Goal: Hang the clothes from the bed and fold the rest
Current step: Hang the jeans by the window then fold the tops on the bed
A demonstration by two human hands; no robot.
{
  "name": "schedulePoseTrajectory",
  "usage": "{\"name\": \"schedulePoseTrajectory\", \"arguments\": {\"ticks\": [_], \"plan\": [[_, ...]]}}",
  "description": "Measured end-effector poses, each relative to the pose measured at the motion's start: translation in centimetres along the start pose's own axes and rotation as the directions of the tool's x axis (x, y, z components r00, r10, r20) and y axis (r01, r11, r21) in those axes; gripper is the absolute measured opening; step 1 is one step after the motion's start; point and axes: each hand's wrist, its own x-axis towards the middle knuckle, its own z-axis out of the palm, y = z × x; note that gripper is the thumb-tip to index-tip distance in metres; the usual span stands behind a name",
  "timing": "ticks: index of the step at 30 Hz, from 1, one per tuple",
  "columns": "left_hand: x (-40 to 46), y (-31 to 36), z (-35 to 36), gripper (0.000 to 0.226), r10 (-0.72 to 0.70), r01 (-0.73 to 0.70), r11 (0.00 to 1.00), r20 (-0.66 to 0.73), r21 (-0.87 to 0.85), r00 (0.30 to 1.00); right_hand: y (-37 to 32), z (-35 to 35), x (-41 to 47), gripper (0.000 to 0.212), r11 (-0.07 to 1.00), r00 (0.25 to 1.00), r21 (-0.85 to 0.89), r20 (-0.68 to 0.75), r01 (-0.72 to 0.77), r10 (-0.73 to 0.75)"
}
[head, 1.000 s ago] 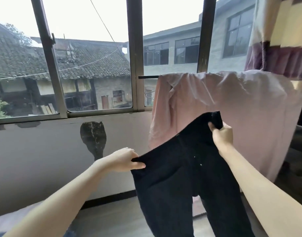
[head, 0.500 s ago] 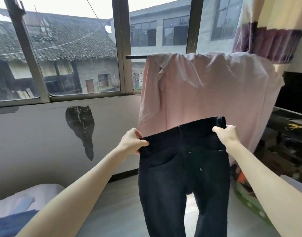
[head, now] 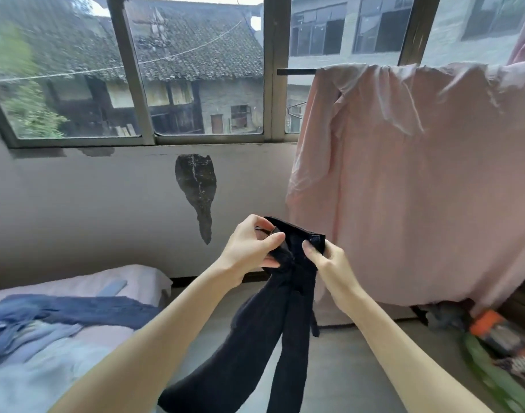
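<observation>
- Dark trousers (head: 273,317) bunched at the waistband between your hands, legs dangling over the floor beside the bed (head: 76,293).
- Left hand (head: 252,245) grip pinches the waistband; right hand (head: 326,257) grip is clenched on it too.
- No readable label or writing on the trousers.
- Pink cloth (head: 419,180) is draped on the rail (head: 295,71) just behind; blue clothes (head: 61,311) lie on the bed.

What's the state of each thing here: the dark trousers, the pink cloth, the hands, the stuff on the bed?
Dark trousers: waistband bunched between both hands, legs dangling.
Left hand: gripping the waistband.
Right hand: gripping the waistband.
Pink cloth: draped over the rail, hanging.
Blue clothes: lying unfolded on the bed.
</observation>
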Motion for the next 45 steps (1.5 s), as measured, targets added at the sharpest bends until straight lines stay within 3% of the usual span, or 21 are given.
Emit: {"name": "schedulePoseTrajectory", "arguments": {"ticks": [3,6,9,12,14,15,17,18,19,21,22,24,26,28,30,33,40,45], "plan": [[-3.0,-0.5,-3.0,0.015,0.013,-0.01,1.0,-0.107,0.027,0.994,-0.6,3.5,-0.9,0.017,0.998,0.973,0.058,0.228,0.005,-0.018],[-6.5,-0.4,-5.6,0.015,0.033,-0.019,0.998,-0.239,0.06,0.97,-1.4,7.2,-2.4,0.024,0.993,0.901,0.114,0.43,0.018,-0.066],[-9.9,0.5,-7.8,0.016,0.054,-0.032,0.997,-0.297,0.076,0.953,-2.6,10.3,-4.1,0.041,0.986,0.852,0.14,0.503,0.088,-0.148],[-13.7,2.4,-9.6,0.017,0.039,-0.049,0.998,-0.255,-0.032,0.966,-4.1,12.7,-5.4,0.036,0.962,0.823,0.237,0.513,0.137,-0.244],[-16.6,3.6,-11.0,0.021,0.104,-0.11,0.994,-0.293,-0.003,0.95,-5.2,14.0,-6.2,0.028,0.949,0.808,0.276,0.519,0.151,-0.279],[-18.2,4.1,-11.8,0.02,0.183,-0.159,0.983,-0.39,0.094,0.903,-5.6,14.7,-6.7,0.026,0.946,0.809,0.288,0.516,0.146,-0.282],[-22.4,4.3,-14.4,0.005,0.417,-0.169,0.89,-0.606,0.423,0.678,-6.9,16.2,-8.3,0.027,0.94,0.797,0.32,0.535,0.116,-0.28],[-24.1,4.2,-15.5,0.012,0.48,-0.114,0.84,-0.628,0.53,0.612,-7.4,16.6,-8.9,0.028,0.933,0.784,0.342,0.548,0.108,-0.291],[-26.0,3.9,-16.5,0.032,0.476,-0.049,0.814,-0.617,0.579,0.627,-7.9,17.3,-9.7,0.029,0.928,0.765,0.355,0.566,0.111,-0.308],[-29.1,2.8,-17.7,0.077,0.288,0.066,0.831,-0.529,0.553,0.798,-9.1,18.5,-11.1,0.031,0.92,0.74,0.379,0.589,0.101,-0.324],[-31.0,2.4,-17.9,0.09,0.175,0.133,0.837,-0.491,0.53,0.853,-9.7,19.4,-12.4,0.029,0.915,0.729,0.393,0.6,0.092,-0.331],[-33.3,1.3,-18.3,0.094,0.085,0.177,0.863,-0.481,0.474,0.873,-10.3,20.8,-14.4,0.015,0.908,0.722,0.414,0.608,0.068,-0.332],[-35.5,1.0,-18.6,0.076,0.064,0.149,0.922,-0.519,0.358,0.852,-10.1,22.0,-16.0,0.013,0.896,0.729,0.443,0.607,0.021,-0.317],[-37.3,0.9,-18.4,0.058,0.089,0.145,0.919,-0.553,0.365,0.828,-9.7,23.1,-17.1,0.014,0.895,0.731,0.445,0.613,-0.006,-0.3],[-39.6,0.6,-18.1,0.052,0.137,0.154,0.89,-0.574,0.429,0.808,-9.6,24.4,-18.6,0.012,0.906,0.692,0.423,0.659,-0.017,-0.295],[-42.3,0.1,-18.6,0.051,0.136,0.133,0.914,-0.599,0.382,0.789,-9.8,26.8,-20.0,0.023,0.923,0.635,0.383,0.72,-0.028,-0.28],[-47.9,-1.0,-25.0,0.045,0.088,0.165,0.957,-0.781,0.238,0.618,-10.5,38.7,-23.1,0.035,0.936,0.537,0.35,0.782,0.044,-0.317],[-52.7,-3.8,-33.1,0.048,0.024,0.388,0.897,-0.899,0.213,0.438,-9.3,50.1,-26.7,0.029,0.938,0.368,0.33,0.863,0.11,-0.346]]}}
